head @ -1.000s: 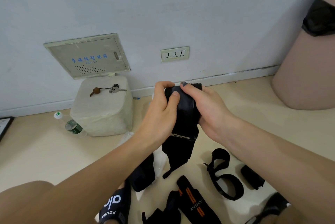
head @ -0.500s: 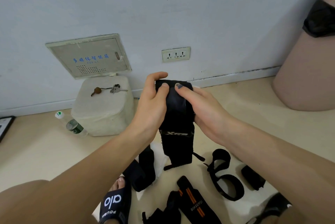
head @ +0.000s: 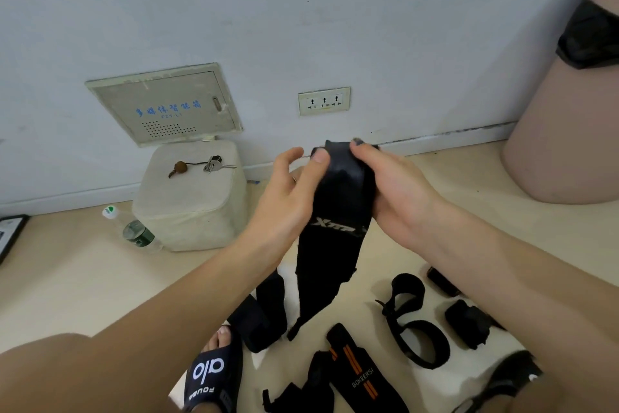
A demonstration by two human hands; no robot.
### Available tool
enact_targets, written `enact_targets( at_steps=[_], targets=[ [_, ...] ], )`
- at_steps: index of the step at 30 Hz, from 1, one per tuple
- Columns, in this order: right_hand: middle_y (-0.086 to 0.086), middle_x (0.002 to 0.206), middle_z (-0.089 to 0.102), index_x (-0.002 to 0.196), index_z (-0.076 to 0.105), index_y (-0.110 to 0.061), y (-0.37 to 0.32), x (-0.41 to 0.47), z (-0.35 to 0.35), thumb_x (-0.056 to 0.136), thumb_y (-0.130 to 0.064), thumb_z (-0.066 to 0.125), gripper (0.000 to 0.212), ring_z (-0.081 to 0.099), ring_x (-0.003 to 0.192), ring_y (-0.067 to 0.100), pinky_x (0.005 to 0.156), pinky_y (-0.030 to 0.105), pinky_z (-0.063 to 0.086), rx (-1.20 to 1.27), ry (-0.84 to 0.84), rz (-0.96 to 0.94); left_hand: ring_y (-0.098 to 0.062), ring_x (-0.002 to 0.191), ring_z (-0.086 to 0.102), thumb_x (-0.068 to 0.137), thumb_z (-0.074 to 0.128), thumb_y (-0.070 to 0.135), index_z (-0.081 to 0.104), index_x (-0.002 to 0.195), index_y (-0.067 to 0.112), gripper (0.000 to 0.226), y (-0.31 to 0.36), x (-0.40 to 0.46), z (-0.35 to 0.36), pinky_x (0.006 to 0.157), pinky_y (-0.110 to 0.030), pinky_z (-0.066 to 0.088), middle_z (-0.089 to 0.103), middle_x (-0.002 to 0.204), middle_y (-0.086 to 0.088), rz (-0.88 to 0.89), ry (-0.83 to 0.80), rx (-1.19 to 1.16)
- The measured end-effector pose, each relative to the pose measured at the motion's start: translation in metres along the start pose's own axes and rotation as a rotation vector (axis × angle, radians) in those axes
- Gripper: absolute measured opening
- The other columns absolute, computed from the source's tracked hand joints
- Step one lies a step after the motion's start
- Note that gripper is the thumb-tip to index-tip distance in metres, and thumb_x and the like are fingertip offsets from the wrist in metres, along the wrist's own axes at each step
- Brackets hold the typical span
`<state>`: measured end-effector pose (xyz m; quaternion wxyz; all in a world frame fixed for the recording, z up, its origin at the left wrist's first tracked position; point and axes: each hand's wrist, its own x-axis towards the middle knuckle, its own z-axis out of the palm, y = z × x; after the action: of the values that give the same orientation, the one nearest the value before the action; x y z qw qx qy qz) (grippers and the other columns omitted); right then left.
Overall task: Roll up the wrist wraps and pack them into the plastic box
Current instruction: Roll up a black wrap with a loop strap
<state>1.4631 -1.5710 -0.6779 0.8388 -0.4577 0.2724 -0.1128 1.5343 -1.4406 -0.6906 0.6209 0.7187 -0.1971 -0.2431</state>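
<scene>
The left hand (head: 291, 191) pinches the upper edge of the black wrist wrap (head: 335, 228) with thumb and fingers; the wrap hangs limp between both hands, its tail dangling below them toward the floor; the right hand (head: 398, 188) clasps the started roll at the top; soft, light fabric, likely to unwind, so grip the roll itself firmly.

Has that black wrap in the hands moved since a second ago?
Yes. The black wrist wrap has shifted slightly left relative to the wall socket, and its hanging tail now drops lower, with less rolled up.
</scene>
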Motion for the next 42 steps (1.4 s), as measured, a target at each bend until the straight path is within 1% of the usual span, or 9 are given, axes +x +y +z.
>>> enact_targets(
  at_steps=[4, 8, 13, 20, 27, 29, 33, 36, 42],
  targets=[
    [0.016, 0.117, 0.075, 0.124, 0.069, -0.005, -0.012, 0.003, -0.006, 0.102, -0.035, 0.061, 0.038, 0.074, 0.09, 0.023, 0.069, 0.032, 0.063, 0.088, 0.082, 0.041, -0.011, 0.103, 0.071, 0.07, 0.081, 0.037, 0.057, 0.118, 0.029, 0.054, -0.021, -0.003, -0.005, 0.093, -0.037, 0.057, 0.072, 0.107, 0.007, 0.001, -0.197, 0.233],
    [0.009, 0.111, 0.078, 0.119, 0.072, -0.009, -0.016, -0.003, -0.011, 0.103, -0.045, 0.056, 0.043, 0.076, 0.099, 0.024, 0.09, 0.039, 0.061, 0.027, 0.041, 0.041, -0.015, 0.104, 0.071, 0.087, 0.067, -0.001, 0.065, 0.119, 0.022, 0.04, -0.023, 0.0, -0.008, 0.094, -0.031, 0.058, 0.075, 0.106, 0.003, 0.003, -0.197, 0.185],
    [0.007, 0.112, 0.078, 0.121, 0.072, -0.018, 0.001, -0.013, -0.015, 0.101, -0.054, 0.05, 0.046, 0.073, 0.102, 0.018, 0.095, 0.036, 0.054, -0.336, -0.133, 0.057, -0.031, 0.116, 0.069, 0.096, 0.055, -0.002, 0.061, 0.13, 0.004, 0.035, -0.007, 0.008, -0.007, 0.099, -0.042, 0.056, 0.071, 0.123, -0.018, -0.115, -0.162, -0.194],
    [-0.006, 0.112, 0.078, 0.123, 0.067, -0.025, 0.023, -0.02, -0.021, 0.1, -0.023, 0.063, 0.024, 0.074, 0.103, 0.009, 0.097, 0.033, 0.058, -0.733, -0.245, -0.006, -0.032, 0.105, 0.073, 0.104, 0.052, 0.011, 0.062, 0.125, 0.0, 0.027, 0.008, 0.014, -0.014, 0.075, -0.038, 0.063, 0.073, 0.118, -0.019, -0.27, 0.017, -0.438],
    [0.008, 0.113, 0.078, 0.121, 0.071, -0.012, 0.02, -0.016, -0.015, 0.104, -0.02, 0.058, 0.022, 0.074, 0.108, 0.021, 0.096, 0.036, 0.058, -0.413, -0.14, -0.1, -0.019, 0.104, 0.074, 0.104, 0.047, 0.034, 0.075, 0.114, 0.016, 0.035, -0.008, -0.011, 0.003, 0.094, -0.034, 0.054, 0.078, 0.11, -0.006, -0.354, -0.125, -0.321],
    [0.016, 0.113, 0.076, 0.12, 0.069, -0.002, 0.017, -0.013, -0.015, 0.104, -0.02, 0.058, 0.026, 0.074, 0.106, 0.026, 0.095, 0.039, 0.059, -0.292, -0.066, -0.066, -0.021, 0.112, 0.072, 0.105, 0.047, 0.031, 0.071, 0.123, 0.015, 0.034, -0.017, -0.016, 0.012, 0.099, -0.034, 0.053, 0.077, 0.116, -0.007, -0.35, -0.145, -0.326],
    [0.015, 0.1, 0.075, 0.111, 0.07, -0.001, 0.007, -0.009, -0.018, 0.104, -0.02, 0.058, 0.023, 0.074, 0.098, 0.031, 0.089, 0.043, 0.06, -0.173, 0.024, -0.044, -0.011, 0.092, 0.075, 0.1, 0.058, 0.016, 0.062, 0.129, 0.016, 0.029, -0.029, -0.026, 0.014, 0.077, -0.022, 0.058, 0.079, 0.101, 0.002, -0.303, -0.257, -0.121],
    [0.013, 0.104, 0.077, 0.107, 0.072, -0.006, 0.001, -0.006, -0.025, 0.103, -0.022, 0.06, 0.021, 0.074, 0.103, 0.029, 0.095, 0.046, 0.059, -0.166, 0.025, -0.05, -0.013, 0.105, 0.072, 0.098, 0.062, 0.007, 0.059, 0.131, 0.019, 0.036, -0.033, -0.031, 0.012, 0.092, -0.029, 0.059, 0.075, 0.116, 0.0, -0.233, -0.307, 0.041],
    [0.008, 0.108, 0.076, 0.119, 0.073, -0.012, 0.007, -0.016, -0.027, 0.101, -0.03, 0.059, 0.029, 0.072, 0.09, 0.017, 0.076, 0.029, 0.057, -0.343, -0.099, 0.196, -0.023, 0.112, 0.072, 0.103, 0.055, 0.013, 0.067, 0.127, 0.012, 0.026, -0.018, -0.016, 0.006, 0.096, -0.036, 0.056, 0.076, 0.117, -0.008, -0.225, -0.195, -0.239]
  ],
)
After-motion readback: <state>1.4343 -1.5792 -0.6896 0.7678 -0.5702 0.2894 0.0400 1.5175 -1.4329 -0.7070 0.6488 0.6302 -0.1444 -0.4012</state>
